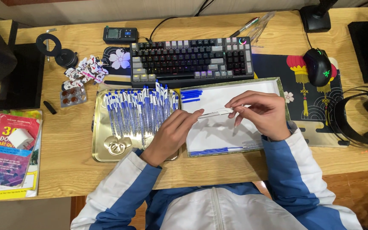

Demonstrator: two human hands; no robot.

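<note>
Both hands hold one white pen (216,113) level above a shallow white-lined box (256,87). My left hand (172,134) pinches its left end, while my right hand (263,113) grips its right end with the fingertips. Left of the box, a gold metal tray (101,149) carries several blue-and-white pens (139,111) lying in a row. Blue pen refills (191,95) rest at the box's top left corner, and more blue refills (211,150) lie along its bottom edge.
A black keyboard (191,59) sits behind the tray and box on a patterned desk mat (316,106). A black mouse (318,66) and headphones (363,121) are at the right. Books (9,155), a blister pack (72,96) and wrappers (85,70) lie at the left.
</note>
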